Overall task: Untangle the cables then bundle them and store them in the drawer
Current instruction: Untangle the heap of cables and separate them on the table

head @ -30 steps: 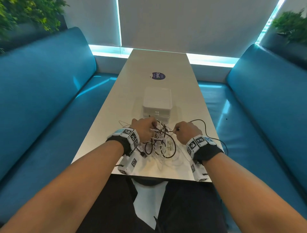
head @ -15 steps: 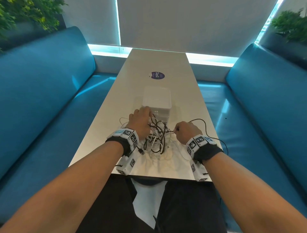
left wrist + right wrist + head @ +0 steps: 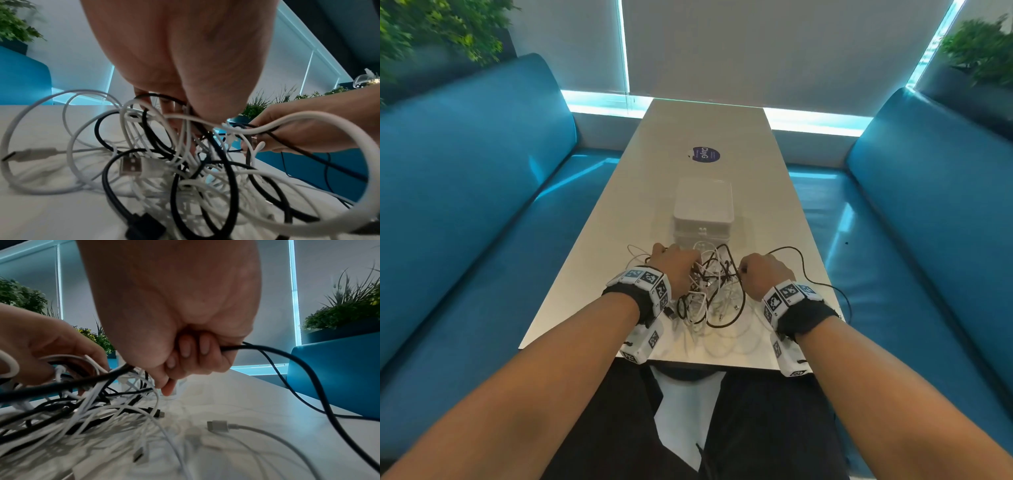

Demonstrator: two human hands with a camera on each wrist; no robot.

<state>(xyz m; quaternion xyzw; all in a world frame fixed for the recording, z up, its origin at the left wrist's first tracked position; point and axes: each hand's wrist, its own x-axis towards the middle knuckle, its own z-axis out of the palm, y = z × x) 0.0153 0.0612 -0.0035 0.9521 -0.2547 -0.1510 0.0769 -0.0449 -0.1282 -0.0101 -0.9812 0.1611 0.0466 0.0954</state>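
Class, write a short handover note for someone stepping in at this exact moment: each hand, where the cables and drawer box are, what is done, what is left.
Left hand: fingers curled into the tangle of cables, gripping several black and white loops.
Right hand: grips one black cable, which trails off to the right across the table.
The tangle lies at the near end of the table, partly lifted between the hands. The white drawer box stands just beyond it, shut.
Done: one black cable singled out, not yet free.
Left: separate every cable, bundle each, open the drawer, store them.
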